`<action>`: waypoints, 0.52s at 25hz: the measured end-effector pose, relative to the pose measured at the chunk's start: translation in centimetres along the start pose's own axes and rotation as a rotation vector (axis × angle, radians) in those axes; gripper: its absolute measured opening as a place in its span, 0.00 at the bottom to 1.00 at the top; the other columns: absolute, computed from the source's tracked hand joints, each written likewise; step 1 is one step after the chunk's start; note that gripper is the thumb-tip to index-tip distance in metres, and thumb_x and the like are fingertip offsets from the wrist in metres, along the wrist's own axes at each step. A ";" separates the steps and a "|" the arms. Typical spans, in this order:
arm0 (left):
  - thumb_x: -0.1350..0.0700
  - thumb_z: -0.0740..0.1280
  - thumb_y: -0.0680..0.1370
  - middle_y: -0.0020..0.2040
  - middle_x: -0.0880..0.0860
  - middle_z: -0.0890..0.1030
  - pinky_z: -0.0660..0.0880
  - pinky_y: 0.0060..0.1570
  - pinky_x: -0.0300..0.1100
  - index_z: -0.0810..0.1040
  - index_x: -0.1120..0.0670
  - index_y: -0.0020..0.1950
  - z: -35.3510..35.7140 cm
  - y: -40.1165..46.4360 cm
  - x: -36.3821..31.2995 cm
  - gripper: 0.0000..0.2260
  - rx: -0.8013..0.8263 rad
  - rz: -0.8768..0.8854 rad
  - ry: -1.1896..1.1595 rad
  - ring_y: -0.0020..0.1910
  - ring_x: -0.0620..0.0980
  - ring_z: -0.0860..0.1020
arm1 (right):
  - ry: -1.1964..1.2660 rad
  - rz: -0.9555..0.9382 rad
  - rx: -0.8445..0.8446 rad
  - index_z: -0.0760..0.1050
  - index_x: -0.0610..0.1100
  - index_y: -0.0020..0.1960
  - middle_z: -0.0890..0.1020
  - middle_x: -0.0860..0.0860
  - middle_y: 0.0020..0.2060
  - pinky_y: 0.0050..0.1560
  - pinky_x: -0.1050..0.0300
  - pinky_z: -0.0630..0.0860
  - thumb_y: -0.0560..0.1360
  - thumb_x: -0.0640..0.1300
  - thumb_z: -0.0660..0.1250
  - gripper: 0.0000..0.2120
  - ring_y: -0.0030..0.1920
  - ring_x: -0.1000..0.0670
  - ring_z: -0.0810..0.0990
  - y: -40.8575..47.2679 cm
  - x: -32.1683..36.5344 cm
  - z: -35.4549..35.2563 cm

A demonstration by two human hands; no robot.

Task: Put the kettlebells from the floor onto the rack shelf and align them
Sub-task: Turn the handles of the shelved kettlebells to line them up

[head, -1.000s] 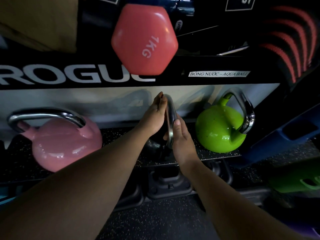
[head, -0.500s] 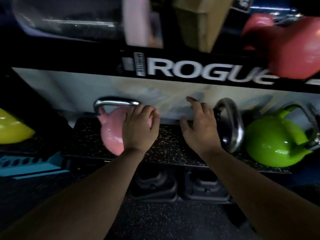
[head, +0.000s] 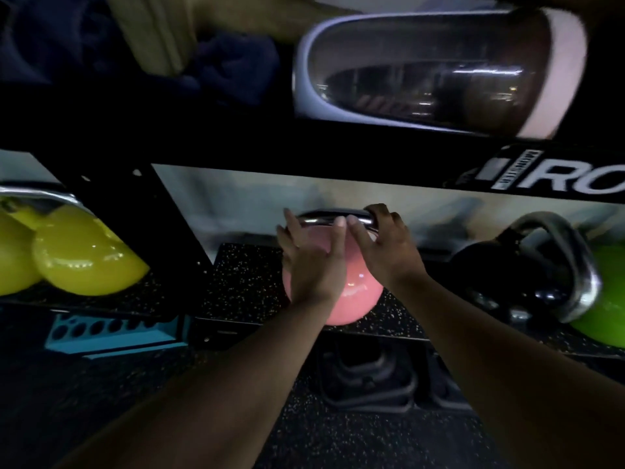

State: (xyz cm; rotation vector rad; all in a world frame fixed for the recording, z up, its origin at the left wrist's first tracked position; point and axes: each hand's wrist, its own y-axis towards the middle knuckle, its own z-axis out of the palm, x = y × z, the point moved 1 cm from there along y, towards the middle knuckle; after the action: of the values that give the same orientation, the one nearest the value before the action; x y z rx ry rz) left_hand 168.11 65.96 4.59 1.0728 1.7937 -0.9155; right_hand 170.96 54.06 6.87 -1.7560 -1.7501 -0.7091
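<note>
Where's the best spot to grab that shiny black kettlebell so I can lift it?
Probably by the chrome loop handle of the shiny black kettlebell. It arches over the round body, angled toward its right, so come down from above and curl your fingers through the open loop. The smooth ball underneath offers no grip.

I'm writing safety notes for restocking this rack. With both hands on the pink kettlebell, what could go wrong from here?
1. The pink kettlebell sits near the shelf front edge; a turn or tug could roll it off toward the floor.
2. The right hand curls over the steel handle close beneath the rack beam; lifting might pinch knuckles.
3. The left hand lies flat on the glossy body and could slip.
</note>
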 end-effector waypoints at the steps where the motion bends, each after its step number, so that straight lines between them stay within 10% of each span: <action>1: 0.26 0.55 0.72 0.80 0.49 0.42 0.64 0.65 0.62 0.39 0.37 0.76 0.1 0.2 -0.1 0.40 0.022 -0.012 -0.013 0.76 0.66 0.53 | 0.022 0.001 -0.024 0.68 0.48 0.68 0.75 0.41 0.60 0.52 0.53 0.68 0.78 0.62 0.61 0.25 0.61 0.39 0.72 -0.1 0.0 0.2; 7: 0.32 0.58 0.75 0.80 0.52 0.43 0.62 0.70 0.57 0.41 0.39 0.77 -1.8 4.0 0.4 0.38 0.190 0.125 -0.061 0.75 0.58 0.60 | 0.086 0.037 -0.192 0.71 0.50 0.62 0.78 0.47 0.55 0.51 0.50 0.70 0.79 0.61 0.59 0.18 0.56 0.43 0.73 -3.3 0.4 2.2; 13: 0.34 0.51 0.79 0.80 0.53 0.50 0.57 0.70 0.50 0.47 0.47 0.79 -0.3 3.6 -1.2 0.33 0.119 0.018 -0.184 0.74 0.58 0.62 | 0.645 0.286 -0.136 0.78 0.51 0.51 0.83 0.47 0.50 0.59 0.45 0.76 0.82 0.57 0.56 0.14 0.56 0.43 0.80 -4.0 1.6 1.8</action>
State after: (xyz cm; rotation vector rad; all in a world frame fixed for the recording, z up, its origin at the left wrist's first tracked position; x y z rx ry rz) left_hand 171.63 67.14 5.15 1.0413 1.5929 -1.0854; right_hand 166.97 56.40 6.83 -1.5728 -1.0186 -1.1289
